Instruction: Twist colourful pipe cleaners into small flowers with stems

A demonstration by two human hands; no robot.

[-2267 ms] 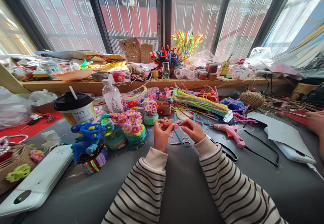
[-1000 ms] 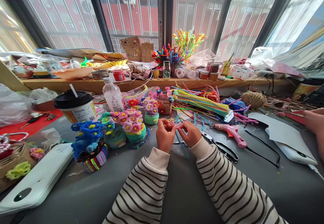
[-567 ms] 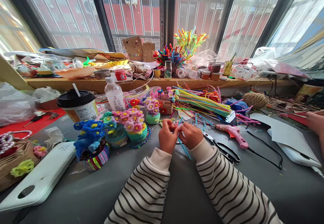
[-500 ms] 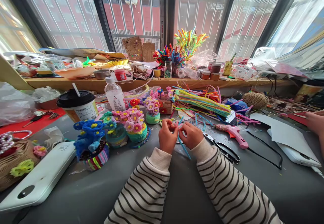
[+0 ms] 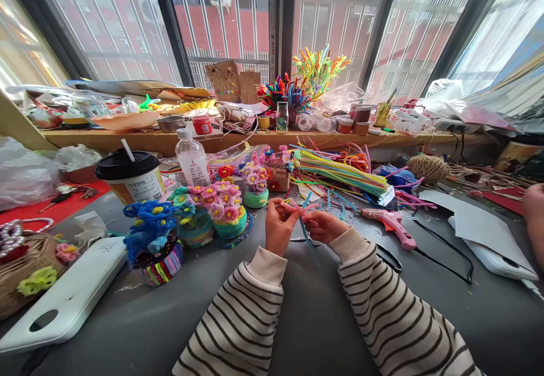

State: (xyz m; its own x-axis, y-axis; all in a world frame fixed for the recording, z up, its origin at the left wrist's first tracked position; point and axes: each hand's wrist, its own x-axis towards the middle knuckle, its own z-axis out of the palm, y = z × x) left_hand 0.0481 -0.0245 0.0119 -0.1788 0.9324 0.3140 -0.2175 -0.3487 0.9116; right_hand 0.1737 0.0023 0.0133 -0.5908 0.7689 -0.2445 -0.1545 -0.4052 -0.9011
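Pinched in the fingertips of my left hand is a small pink pipe cleaner piece, next to a blue pipe cleaner that hangs down between the hands. My right hand is closed at the right of the blue strand, its fingertips at the pink piece's right end. Just right of it, scissors lie partly hidden under the sleeve. A pink glue gun rests farther right. Pink pipe cleaner flowers in a wrapped pot stand to the left of my hands.
Blue flowers, a lidded cup, a bottle and a white device stand or lie at left. Behind is a pipe cleaner bundle. Another person's hand shows at the right edge, near white paper.
My right hand has turned and lowered its forearm outward, covering more of the scissors. The pink piece shows more between my hands. The other person's hand has moved slightly right.
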